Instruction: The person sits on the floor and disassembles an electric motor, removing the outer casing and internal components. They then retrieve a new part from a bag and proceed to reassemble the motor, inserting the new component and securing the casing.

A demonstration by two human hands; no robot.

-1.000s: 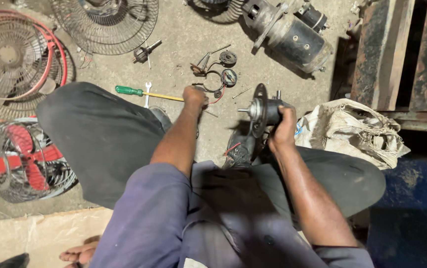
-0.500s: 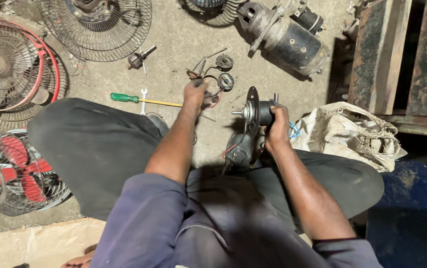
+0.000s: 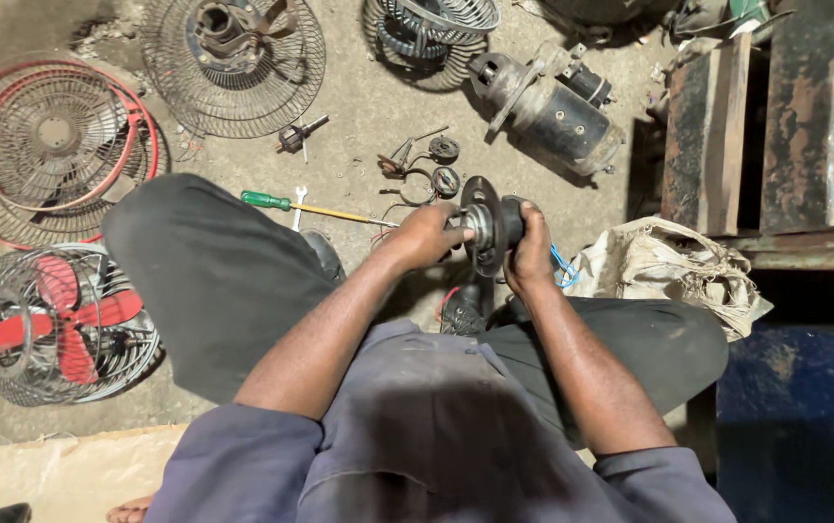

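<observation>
I sit on the ground with a small dark fan motor (image 3: 491,225) held up in front of my knees. My right hand (image 3: 531,250) grips its body from the right side. My left hand (image 3: 429,235) is closed on the shaft end of the motor at its round plate. Blue and red wires (image 3: 560,265) hang from the motor. On the ground just beyond lies a green-handled screwdriver (image 3: 303,205) beside a small spanner (image 3: 298,205) and several small round parts (image 3: 444,165).
Wire fan guards (image 3: 49,145) lie at the left, one cage holding a red fan blade (image 3: 63,324). A larger grey motor (image 3: 548,102) lies at the top. A crumpled sack (image 3: 664,271) sits at the right beside rusty metal beams (image 3: 775,126).
My left hand came back from the parts on the ground and closed on the motor's shaft end. The right hand kept hold of the motor, which shifted slightly.
</observation>
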